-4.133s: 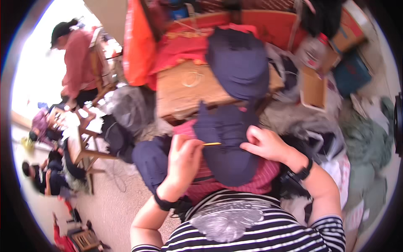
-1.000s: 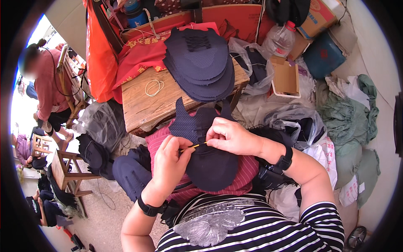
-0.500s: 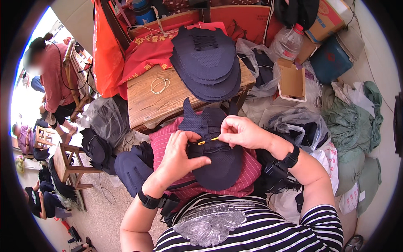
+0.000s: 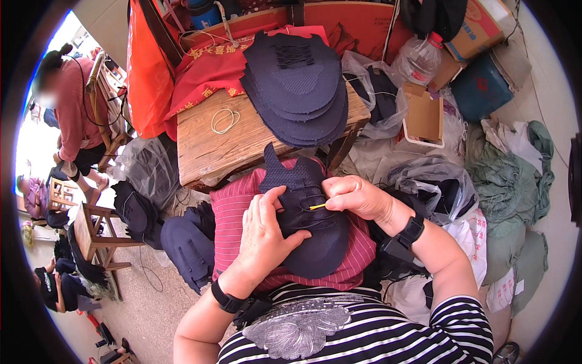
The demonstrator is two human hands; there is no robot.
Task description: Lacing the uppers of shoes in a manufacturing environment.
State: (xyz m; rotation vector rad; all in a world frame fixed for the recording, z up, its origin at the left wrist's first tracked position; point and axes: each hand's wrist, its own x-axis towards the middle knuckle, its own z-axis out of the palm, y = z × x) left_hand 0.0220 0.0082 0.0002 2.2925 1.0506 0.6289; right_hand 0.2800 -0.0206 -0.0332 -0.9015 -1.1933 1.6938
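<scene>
A dark navy mesh shoe upper point(image 4: 315, 249) lies across a striped maroon cushion point(image 4: 239, 209) on my lap. Thin dark lace loops cross its middle. My left hand point(image 4: 262, 227) rests along the upper's left side, thumb and fingers spread apart, the thumb tip close to the lace. Pinched in my right hand point(image 4: 357, 197), at the upper's right side, is a thin yellow tool point(image 4: 317, 207) whose end points left over the laces. My fingers cover its other end.
Ahead stands a wooden stool point(image 4: 209, 142) bearing a stack of navy uppers point(image 4: 294, 79) and a pale cord loop point(image 4: 225, 121). More uppers point(image 4: 189, 246) lie left of the cushion. Plastic bags point(image 4: 433, 176) and green cloth point(image 4: 506, 182) fill the right. A person point(image 4: 79, 115) is at far left.
My right hand has moved slightly right and down, with the yellow tool drawn along. My left hand has opened wider and shifted a little down. Lace loops on the upper now look looser.
</scene>
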